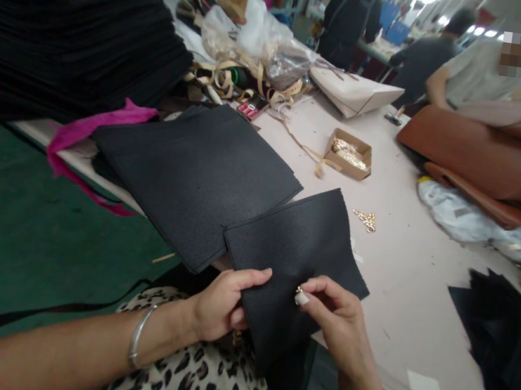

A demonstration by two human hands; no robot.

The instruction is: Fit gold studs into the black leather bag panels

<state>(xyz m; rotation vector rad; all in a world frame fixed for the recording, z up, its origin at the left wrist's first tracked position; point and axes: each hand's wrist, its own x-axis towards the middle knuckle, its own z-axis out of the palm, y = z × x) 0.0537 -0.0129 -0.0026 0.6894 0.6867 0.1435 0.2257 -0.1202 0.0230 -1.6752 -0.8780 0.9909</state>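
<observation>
While that panel [299,245] is looking light, kinda bendy, left hand [222,299] is smartly pinching its edge; right hand [343,318] is pinching a gold bit [298,290].

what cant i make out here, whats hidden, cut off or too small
Head view: most fingers of the left hand, hidden behind the black panel.
Head view: exact shape of the gold piece, too small and partly covered by the right hand.
Head view: the number of gold-coloured bits in the cardboard box, too small and blurred.
Head view: the full black stack, cut off by the left and top edges.
</observation>
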